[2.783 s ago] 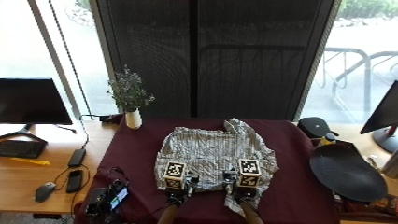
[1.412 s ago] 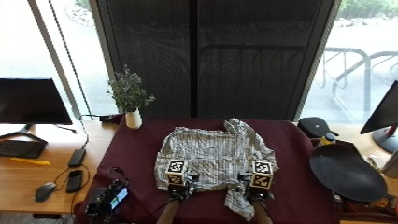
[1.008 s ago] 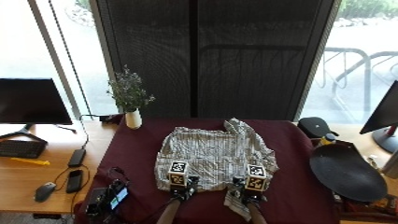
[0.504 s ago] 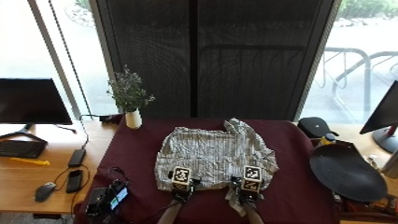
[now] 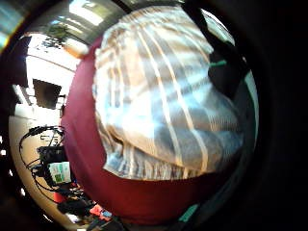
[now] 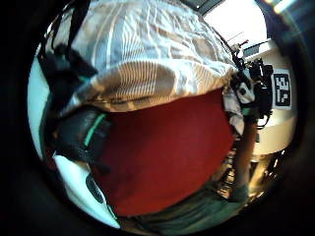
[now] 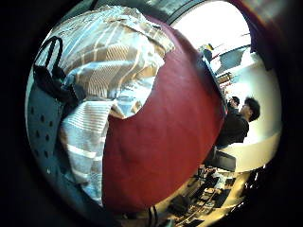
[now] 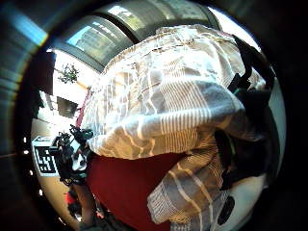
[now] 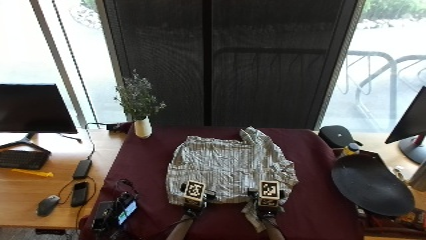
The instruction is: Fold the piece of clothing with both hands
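A grey and white striped shirt (image 9: 229,165) lies spread on the dark red table (image 9: 143,165), with one sleeve pointing to the far side. My left hand (image 9: 193,196) and right hand (image 9: 268,196) are at its near hem, a shirt's width apart. In the left thumb side palm view, gloved fingers (image 6: 74,66) curl over the shirt's hem (image 6: 147,81), and the right hand (image 6: 253,93) shows across the table. In the right thumb side palm view, gloved fingers (image 8: 245,120) pinch a bunched fold of the shirt (image 8: 168,110). A loose flap of shirt (image 7: 85,137) hangs by the right palm.
A white vase of flowers (image 9: 142,125) stands at the far left corner. On the right are a black round dish (image 9: 371,184) and a black cap (image 9: 338,135). A small device with cables (image 9: 116,212) sits at the near left corner. The wooden desk (image 9: 40,180) on the left holds a phone and a mouse.
Both hands have stayed at the near hem. The right hand moved a little outward, then back in. The hem near it is now bunched.
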Action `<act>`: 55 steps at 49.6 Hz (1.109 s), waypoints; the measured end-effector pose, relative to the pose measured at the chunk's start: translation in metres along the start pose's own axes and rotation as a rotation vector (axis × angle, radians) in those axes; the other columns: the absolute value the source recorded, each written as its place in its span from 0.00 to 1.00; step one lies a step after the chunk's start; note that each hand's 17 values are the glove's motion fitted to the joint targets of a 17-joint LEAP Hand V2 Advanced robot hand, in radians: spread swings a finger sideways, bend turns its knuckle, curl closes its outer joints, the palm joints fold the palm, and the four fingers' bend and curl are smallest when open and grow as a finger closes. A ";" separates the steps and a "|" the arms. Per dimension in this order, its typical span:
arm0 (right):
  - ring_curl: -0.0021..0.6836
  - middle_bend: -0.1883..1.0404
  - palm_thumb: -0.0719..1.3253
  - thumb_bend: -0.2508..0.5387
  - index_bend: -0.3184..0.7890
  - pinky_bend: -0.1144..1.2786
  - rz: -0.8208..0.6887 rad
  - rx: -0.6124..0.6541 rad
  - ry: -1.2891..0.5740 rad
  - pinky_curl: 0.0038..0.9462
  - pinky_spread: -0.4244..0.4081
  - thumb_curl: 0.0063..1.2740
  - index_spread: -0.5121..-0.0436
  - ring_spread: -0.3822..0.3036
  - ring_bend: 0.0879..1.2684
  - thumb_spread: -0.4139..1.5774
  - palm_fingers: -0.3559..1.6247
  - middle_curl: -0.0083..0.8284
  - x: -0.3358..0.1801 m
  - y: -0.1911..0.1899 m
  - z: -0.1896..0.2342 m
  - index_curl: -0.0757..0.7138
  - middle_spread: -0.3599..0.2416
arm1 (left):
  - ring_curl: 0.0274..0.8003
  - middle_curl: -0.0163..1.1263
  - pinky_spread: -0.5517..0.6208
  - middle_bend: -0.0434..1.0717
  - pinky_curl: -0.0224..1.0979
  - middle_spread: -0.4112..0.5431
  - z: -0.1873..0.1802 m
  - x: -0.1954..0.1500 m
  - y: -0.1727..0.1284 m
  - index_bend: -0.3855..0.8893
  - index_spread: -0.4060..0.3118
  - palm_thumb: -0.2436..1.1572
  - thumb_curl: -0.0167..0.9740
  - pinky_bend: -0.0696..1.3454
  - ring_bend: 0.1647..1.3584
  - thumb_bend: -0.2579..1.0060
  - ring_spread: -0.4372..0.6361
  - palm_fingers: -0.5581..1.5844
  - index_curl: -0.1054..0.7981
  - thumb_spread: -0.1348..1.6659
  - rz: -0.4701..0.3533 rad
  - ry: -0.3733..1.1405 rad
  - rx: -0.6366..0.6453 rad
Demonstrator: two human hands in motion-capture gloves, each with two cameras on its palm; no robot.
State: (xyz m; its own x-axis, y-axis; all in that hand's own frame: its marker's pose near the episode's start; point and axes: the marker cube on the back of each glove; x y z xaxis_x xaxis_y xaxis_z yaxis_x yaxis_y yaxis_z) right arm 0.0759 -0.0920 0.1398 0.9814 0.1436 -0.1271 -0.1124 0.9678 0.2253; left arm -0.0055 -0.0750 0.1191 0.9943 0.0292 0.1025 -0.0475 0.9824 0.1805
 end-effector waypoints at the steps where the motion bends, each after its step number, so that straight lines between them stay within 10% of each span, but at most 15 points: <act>1: 0.55 0.31 0.75 0.34 0.46 0.30 -0.007 0.006 0.008 0.35 0.46 0.29 0.46 0.23 0.24 0.81 0.75 0.47 0.001 -0.001 -0.001 0.62 0.28 | 0.42 0.39 0.49 0.21 0.34 0.24 -0.005 -0.001 -0.008 0.48 0.26 0.46 0.31 0.18 0.20 0.21 0.28 0.68 0.62 0.68 0.004 -0.034 0.082; 5: 0.56 0.31 0.76 0.33 0.43 0.30 -0.050 0.014 0.020 0.35 0.42 0.29 0.46 0.21 0.27 0.81 0.78 0.48 0.002 0.000 -0.006 0.61 0.28 | 0.42 0.38 0.46 0.22 0.32 0.20 -0.017 -0.005 -0.022 0.49 0.22 0.51 0.33 0.15 0.23 0.22 0.21 0.75 0.63 0.69 0.025 -0.115 0.248; 25: 0.64 0.38 0.81 0.31 0.42 0.43 -0.314 -0.370 -0.007 0.41 0.15 0.29 0.48 0.15 0.45 0.77 0.85 0.54 0.013 0.063 -0.126 0.57 0.21 | 0.53 0.48 0.42 0.48 0.24 0.07 -0.138 -0.007 0.063 0.50 0.13 0.61 0.33 0.10 0.37 0.20 0.08 0.82 0.68 0.70 0.245 0.067 -0.259; 31: 0.65 0.41 0.81 0.31 0.42 0.43 -0.311 -0.335 -0.010 0.41 0.15 0.28 0.47 0.16 0.48 0.79 0.85 0.56 0.016 0.020 -0.155 0.57 0.19 | 0.53 0.49 0.43 0.52 0.20 0.06 -0.164 -0.014 0.027 0.52 0.12 0.62 0.34 0.10 0.39 0.20 0.07 0.80 0.69 0.70 0.280 0.044 -0.305; 43: 0.70 0.52 0.79 0.28 0.42 0.43 -0.129 -0.225 0.191 0.40 0.14 0.26 0.46 0.20 0.55 0.79 0.85 0.61 -0.016 -0.160 -0.163 0.56 0.19 | 0.53 0.49 0.48 0.56 0.15 0.07 -0.150 -0.047 -0.127 0.49 0.14 0.70 0.35 0.11 0.39 0.22 0.08 0.76 0.69 0.75 0.003 -0.073 -0.141; 55: 0.70 0.55 0.71 0.27 0.46 0.41 -0.176 -0.213 0.355 0.39 0.14 0.26 0.43 0.20 0.54 0.69 0.86 0.62 -0.041 -0.214 -0.143 0.61 0.20 | 0.51 0.49 0.52 0.57 0.11 0.07 -0.102 -0.045 -0.139 0.48 0.14 0.72 0.34 0.11 0.33 0.20 0.10 0.76 0.70 0.78 -0.009 0.045 -0.484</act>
State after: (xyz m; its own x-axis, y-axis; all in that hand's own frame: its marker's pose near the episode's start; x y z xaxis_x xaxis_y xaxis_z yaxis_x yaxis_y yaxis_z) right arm 0.0372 -0.2752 -0.0408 0.8785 -0.0012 -0.4778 -0.0143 0.9995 -0.0288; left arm -0.0337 -0.1939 -0.0107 0.9981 0.0180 0.0586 0.0001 0.9553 -0.2955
